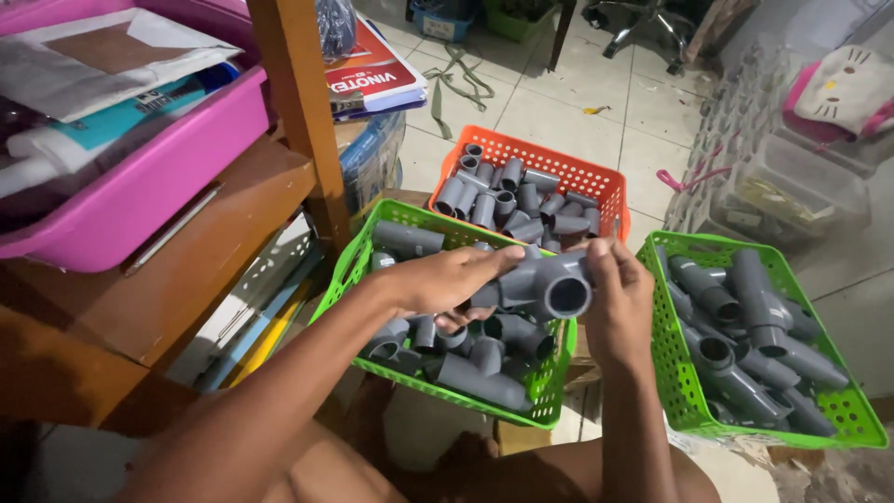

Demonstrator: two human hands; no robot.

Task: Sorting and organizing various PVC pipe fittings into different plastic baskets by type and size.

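- The left hand grips a grey pipe fitting, fingers wrapped over its left end, so that the piece is steadied from one side.
- The right hand closes on the same fitting from the right, thumb and fingers pinched at its upper edge; both hands are clamped on it, seemingly to press or twist its parts together.
- The fitting hangs in the air just above the middle green basket, its round open socket turned towards the camera.
- That basket holds loose grey pipe pieces, close under the hands and easy to reach.
- A second green basket at the right carries longer joined fittings, kept apart from the loose ones.
- An orange basket farther off on the tiled floor holds short grey couplers.
- At the left, a wooden shelf bears a pink tub of papers and tubes, well apart from the work.
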